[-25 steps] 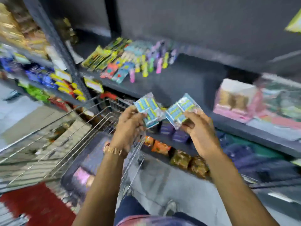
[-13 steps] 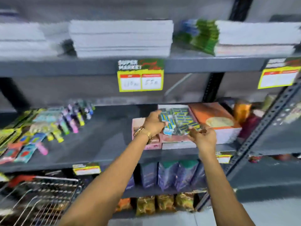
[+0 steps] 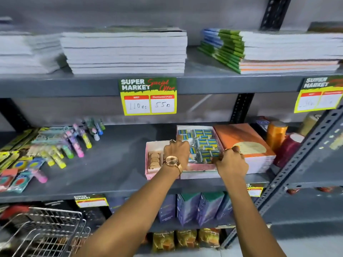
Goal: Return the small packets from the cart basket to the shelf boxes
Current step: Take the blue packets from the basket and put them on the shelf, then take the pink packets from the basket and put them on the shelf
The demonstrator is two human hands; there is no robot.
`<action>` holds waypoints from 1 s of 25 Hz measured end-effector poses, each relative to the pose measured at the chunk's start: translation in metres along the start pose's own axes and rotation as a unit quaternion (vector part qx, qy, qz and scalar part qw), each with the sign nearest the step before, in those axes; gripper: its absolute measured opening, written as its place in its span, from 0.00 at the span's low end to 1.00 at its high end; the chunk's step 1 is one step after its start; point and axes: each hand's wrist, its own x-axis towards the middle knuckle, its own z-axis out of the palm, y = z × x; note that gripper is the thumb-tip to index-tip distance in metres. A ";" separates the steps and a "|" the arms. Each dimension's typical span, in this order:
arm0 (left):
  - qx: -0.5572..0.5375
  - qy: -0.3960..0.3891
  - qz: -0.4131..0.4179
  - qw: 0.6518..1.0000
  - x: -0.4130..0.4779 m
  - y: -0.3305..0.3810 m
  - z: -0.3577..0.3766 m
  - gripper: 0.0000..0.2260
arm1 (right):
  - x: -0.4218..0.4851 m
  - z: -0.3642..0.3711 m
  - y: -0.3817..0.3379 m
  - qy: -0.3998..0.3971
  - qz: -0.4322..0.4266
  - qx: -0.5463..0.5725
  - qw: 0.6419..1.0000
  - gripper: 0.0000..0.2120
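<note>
I see my left hand and right hand in the packet box at the shelf's front edge; fingers curled among blue packets, grip unclear; bare shelf lies left.

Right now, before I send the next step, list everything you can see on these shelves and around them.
Notebook stacks: three or more, white page edges, top shelf; rightmost has green and blue spines.
Price tags: four visible, yellow and green, on shelf edges.
Highlighters and carded stationery: many, mixed pastel colours, middle shelf left.
Small pink box: one, holds tan pieces, middle shelf.
Packet box: one, pink-white, beside it.
Small packets: many, blue and yellow, inside that box.
Orange box: one, right of it.
Cans: about three, gold and red, far right.
Purple cartons: several, lower shelf.
Snack bags: three, yellow, bottom shelf.
Cart basket: one, wire, lower left.
Left hand: watch on wrist, at the packets.
Right hand: at the box's front right.
</note>
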 end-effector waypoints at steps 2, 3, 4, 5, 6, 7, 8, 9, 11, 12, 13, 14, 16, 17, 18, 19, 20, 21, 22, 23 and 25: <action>-0.063 0.015 0.011 0.998 -0.010 -0.015 -0.002 0.09 | -0.015 0.003 -0.011 0.025 -0.064 0.014 0.998 0.18; -0.088 0.047 0.011 0.995 -0.021 -0.026 -0.003 0.09 | -0.026 0.009 -0.021 0.036 -0.102 0.035 0.993 0.17; -0.098 0.093 0.005 0.991 -0.031 -0.037 -0.004 0.10 | -0.039 0.015 -0.033 0.047 -0.142 0.061 0.987 0.16; -0.092 0.135 -0.011 0.986 -0.044 -0.053 -0.005 0.12 | -0.054 0.024 -0.047 0.048 -0.184 0.086 0.978 0.15; -0.078 0.165 -0.036 0.983 -0.060 -0.072 -0.005 0.14 | -0.072 0.036 -0.065 0.039 -0.228 0.108 0.967 0.15; -0.066 0.189 -0.067 0.977 -0.079 -0.096 -0.004 0.17 | -0.092 0.051 -0.085 0.015 -0.271 0.129 0.954 0.15; -0.059 0.210 -0.103 0.970 -0.100 -0.122 -0.002 0.18 | -0.113 0.066 -0.106 -0.020 -0.313 0.150 0.938 0.16; -0.055 0.226 -0.143 0.962 -0.122 -0.150 0.000 0.20 | -0.135 0.081 -0.128 -0.061 -0.352 0.166 0.919 0.16; -0.047 0.231 -0.240 0.942 -0.177 -0.211 0.010 0.22 | -0.186 0.110 -0.173 -0.137 -0.418 0.186 0.878 0.14; -0.051 0.225 -0.282 0.931 -0.202 -0.235 0.018 0.23 | -0.206 0.124 -0.190 -0.164 -0.440 0.194 0.861 0.13; -0.062 0.217 -0.330 0.917 -0.231 -0.260 0.028 0.22 | -0.228 0.140 -0.208 -0.196 -0.460 0.194 0.844 0.13; -0.085 0.201 -0.388 0.895 -0.262 -0.285 0.041 0.22 | -0.252 0.161 -0.227 -0.242 -0.480 0.186 0.822 0.14; -0.156 0.133 -0.504 0.839 -0.326 -0.327 0.071 0.22 | -0.301 0.206 -0.261 -0.372 -0.492 0.108 0.779 0.11; -0.193 0.078 -0.555 0.805 -0.357 -0.345 0.091 0.22 | -0.325 0.228 -0.275 -0.434 -0.491 0.048 0.754 0.08; -0.235 0.020 -0.602 0.763 -0.386 -0.360 0.114 0.23 | -0.350 0.253 -0.287 -0.484 -0.493 -0.013 0.723 0.06; -0.272 -0.010 -0.640 0.719 -0.411 -0.372 0.136 0.23 | -0.370 0.279 -0.294 -0.513 -0.494 -0.068 0.699 0.06; -0.301 -0.031 -0.668 0.679 -0.430 -0.379 0.155 0.23 | -0.384 0.303 -0.295 -0.521 -0.494 -0.116 0.686 0.09; -0.321 -0.042 -0.690 0.647 -0.446 -0.385 0.170 0.24 | -0.397 0.332 -0.297 -0.518 -0.495 -0.157 0.679 0.14; -0.341 -0.047 -0.711 0.614 -0.460 -0.394 0.186 0.24 | -0.408 0.361 -0.297 -0.515 -0.492 -0.189 0.676 0.18; -0.358 -0.044 -0.725 0.587 -0.473 -0.403 0.203 0.25 | -0.418 0.391 -0.295 -0.512 -0.486 -0.215 0.675 0.21; -0.379 -0.029 -0.754 0.536 -0.489 -0.424 0.234 0.27 | -0.429 0.443 -0.286 -0.497 -0.483 -0.256 0.674 0.23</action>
